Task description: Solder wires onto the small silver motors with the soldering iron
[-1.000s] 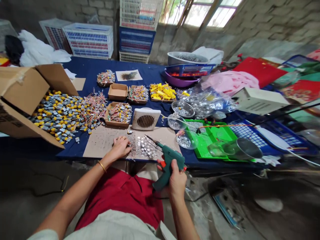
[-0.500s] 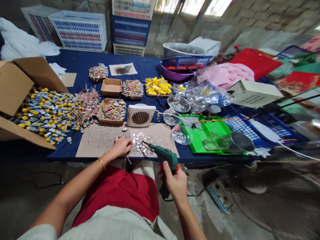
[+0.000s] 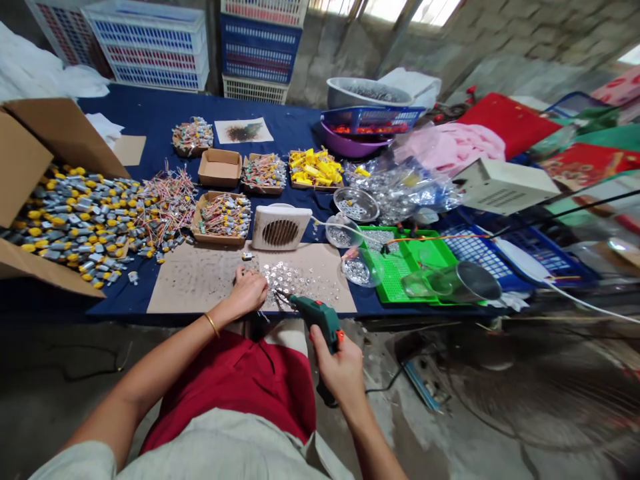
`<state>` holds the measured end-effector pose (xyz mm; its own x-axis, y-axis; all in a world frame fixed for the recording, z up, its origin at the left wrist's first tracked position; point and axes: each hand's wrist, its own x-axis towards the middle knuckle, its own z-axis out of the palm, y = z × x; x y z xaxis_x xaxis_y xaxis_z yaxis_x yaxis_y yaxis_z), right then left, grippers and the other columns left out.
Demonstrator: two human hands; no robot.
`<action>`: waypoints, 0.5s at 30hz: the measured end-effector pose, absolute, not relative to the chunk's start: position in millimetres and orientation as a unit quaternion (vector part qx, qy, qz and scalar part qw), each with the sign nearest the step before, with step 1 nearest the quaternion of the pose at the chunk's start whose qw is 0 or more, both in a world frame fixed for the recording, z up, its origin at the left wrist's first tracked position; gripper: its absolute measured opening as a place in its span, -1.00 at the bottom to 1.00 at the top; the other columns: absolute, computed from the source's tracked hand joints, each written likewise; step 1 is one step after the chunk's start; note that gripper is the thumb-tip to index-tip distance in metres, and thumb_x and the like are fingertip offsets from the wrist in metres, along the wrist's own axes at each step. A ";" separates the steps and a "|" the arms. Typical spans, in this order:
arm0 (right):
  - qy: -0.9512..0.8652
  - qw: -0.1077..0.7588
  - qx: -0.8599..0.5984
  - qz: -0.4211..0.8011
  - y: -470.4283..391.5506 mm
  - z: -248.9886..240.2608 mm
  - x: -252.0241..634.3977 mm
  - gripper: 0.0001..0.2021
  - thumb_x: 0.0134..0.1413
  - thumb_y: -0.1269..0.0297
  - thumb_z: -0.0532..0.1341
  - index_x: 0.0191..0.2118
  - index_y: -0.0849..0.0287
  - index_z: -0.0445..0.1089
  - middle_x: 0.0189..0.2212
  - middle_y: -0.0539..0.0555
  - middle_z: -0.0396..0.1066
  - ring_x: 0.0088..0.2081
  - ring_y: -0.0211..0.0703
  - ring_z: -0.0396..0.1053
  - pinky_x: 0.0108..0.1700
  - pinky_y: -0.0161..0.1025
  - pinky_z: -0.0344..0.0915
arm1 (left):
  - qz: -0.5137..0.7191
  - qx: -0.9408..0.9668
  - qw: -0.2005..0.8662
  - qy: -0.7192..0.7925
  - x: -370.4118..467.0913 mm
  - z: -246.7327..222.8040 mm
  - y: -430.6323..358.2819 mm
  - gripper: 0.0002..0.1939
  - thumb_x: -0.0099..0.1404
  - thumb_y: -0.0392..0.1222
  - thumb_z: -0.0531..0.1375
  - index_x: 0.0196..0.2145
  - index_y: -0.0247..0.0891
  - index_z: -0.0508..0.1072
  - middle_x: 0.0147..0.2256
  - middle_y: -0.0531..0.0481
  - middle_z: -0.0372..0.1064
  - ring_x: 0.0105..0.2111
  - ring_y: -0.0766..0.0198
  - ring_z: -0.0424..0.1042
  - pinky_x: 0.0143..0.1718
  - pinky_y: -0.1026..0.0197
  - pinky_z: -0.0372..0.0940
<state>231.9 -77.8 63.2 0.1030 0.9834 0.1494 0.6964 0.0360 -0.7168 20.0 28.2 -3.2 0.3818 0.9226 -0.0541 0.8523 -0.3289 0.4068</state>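
Observation:
My right hand (image 3: pixel 341 367) is wrapped round the grip of a green soldering gun (image 3: pixel 317 315) with an orange-red trigger. Its dark tip points left, close to the fingers of my left hand (image 3: pixel 249 293). Those fingers are pinched together over the cardboard sheet (image 3: pixel 173 287); what they hold is mostly hidden, though thin wire ends stick out below them. Many small shiny metal pieces (image 3: pixel 295 277) lie scattered on the cardboard beside that hand. A single small motor (image 3: pixel 247 256) rests just beyond it.
A small white fan (image 3: pixel 281 228) stands behind the cardboard. To the left, a carton (image 3: pixel 75 130) spills motors (image 3: pixel 90 220); several small boxes of wired parts sit nearby. On the right are a dish of metal pieces (image 3: pixel 357 270), a green tray (image 3: pixel 420 253) and a blurred floor fan (image 3: pixel 545 387).
The soldering gun and my right hand have moved left, bringing the tip nearer my left fingers. My left hand has shifted slightly right, and the whole view has tilted a little.

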 end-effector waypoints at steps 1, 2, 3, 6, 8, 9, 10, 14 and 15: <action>-0.638 0.336 -0.660 0.210 -77.3 64.2 230.3 -0.59 0.16 -0.06 0.13 -0.42 0.21 0.46 -0.69 0.01 0.32 -0.58 -0.17 0.30 -0.45 -0.30 0.23 | 0.092 0.811 0.187 0.547 19.9 -1.9 28.4 -0.75 0.34 -0.25 0.03 -0.37 -0.30 0.49 -0.29 -0.19 0.47 -0.13 0.04 0.31 0.09 -0.16 -0.08; -0.639 0.333 -0.662 0.208 -77.1 65.0 228.8 -0.58 0.16 -0.06 0.12 -0.42 0.20 0.47 -0.69 0.01 0.32 -0.57 -0.17 0.30 -0.45 -0.30 0.23 | 0.091 0.812 0.187 0.546 19.8 -0.6 28.5 -0.74 0.34 -0.25 0.03 -0.37 -0.30 0.49 -0.28 -0.19 0.47 -0.13 0.03 0.31 0.10 -0.17 -0.08; -0.639 0.329 -0.664 0.205 -77.1 65.7 227.5 -0.58 0.16 -0.07 0.12 -0.41 0.20 0.47 -0.69 0.01 0.31 -0.57 -0.16 0.30 -0.45 -0.30 0.23 | 0.090 0.812 0.189 0.544 19.7 0.5 28.6 -0.74 0.34 -0.25 0.02 -0.38 -0.30 0.49 -0.28 -0.20 0.47 -0.13 0.03 0.31 0.10 -0.17 -0.09; -0.640 0.317 -0.670 0.205 -77.4 67.1 224.7 -0.58 0.15 -0.09 0.12 -0.42 0.18 0.48 -0.70 0.02 0.31 -0.55 -0.13 0.32 -0.45 -0.29 0.24 | 0.092 0.812 0.198 0.541 19.7 3.0 28.9 -0.74 0.33 -0.25 0.02 -0.39 -0.31 0.49 -0.28 -0.22 0.47 -0.13 0.01 0.30 0.10 -0.18 -0.10; -0.639 0.314 -0.670 0.211 -77.3 67.8 223.6 -0.57 0.15 -0.10 0.12 -0.43 0.17 0.48 -0.70 0.03 0.31 -0.53 -0.11 0.33 -0.44 -0.29 0.25 | 0.093 0.810 0.206 0.541 19.9 4.0 29.3 -0.74 0.32 -0.26 0.03 -0.40 -0.31 0.49 -0.29 -0.23 0.47 -0.14 0.00 0.30 0.11 -0.19 -0.10; -0.638 0.315 -0.669 0.213 -77.2 68.0 223.3 -0.57 0.15 -0.10 0.12 -0.42 0.17 0.48 -0.69 0.03 0.32 -0.52 -0.11 0.34 -0.43 -0.29 0.25 | 0.095 0.809 0.209 0.541 20.0 4.4 29.4 -0.74 0.32 -0.26 0.03 -0.40 -0.31 0.49 -0.29 -0.24 0.47 -0.14 0.00 0.30 0.11 -0.20 -0.11; -0.638 0.317 -0.669 0.214 -77.0 68.0 223.2 -0.57 0.15 -0.10 0.12 -0.41 0.17 0.48 -0.68 0.04 0.33 -0.52 -0.10 0.34 -0.42 -0.29 0.26 | 0.096 0.808 0.213 0.541 20.0 4.6 29.7 -0.74 0.32 -0.27 0.03 -0.40 -0.31 0.49 -0.29 -0.24 0.46 -0.14 0.00 0.30 0.11 -0.20 -0.11; -0.643 0.315 -0.667 0.205 -76.3 66.3 225.0 -0.58 0.16 -0.08 0.12 -0.36 0.19 0.49 -0.64 0.06 0.37 -0.51 -0.11 0.35 -0.39 -0.28 0.27 | 0.091 0.810 0.214 0.538 20.0 4.0 31.1 -0.71 0.34 -0.26 0.00 -0.40 -0.31 0.48 -0.28 -0.23 0.46 -0.13 0.01 0.30 0.09 -0.20 -0.10; -0.645 0.313 -0.667 0.202 -76.2 65.7 225.7 -0.59 0.16 -0.07 0.12 -0.36 0.19 0.49 -0.63 0.06 0.38 -0.51 -0.11 0.35 -0.39 -0.28 0.27 | 0.087 0.811 0.211 0.538 20.0 3.6 31.5 -0.71 0.34 -0.26 0.00 -0.40 -0.31 0.48 -0.27 -0.23 0.46 -0.13 0.02 0.30 0.09 -0.19 -0.09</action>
<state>225.7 -76.2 65.7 0.0850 0.9872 0.1347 0.7340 0.0294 -0.6785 20.0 31.5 3.6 0.4056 0.9099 -0.0868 0.8366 -0.3313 0.4363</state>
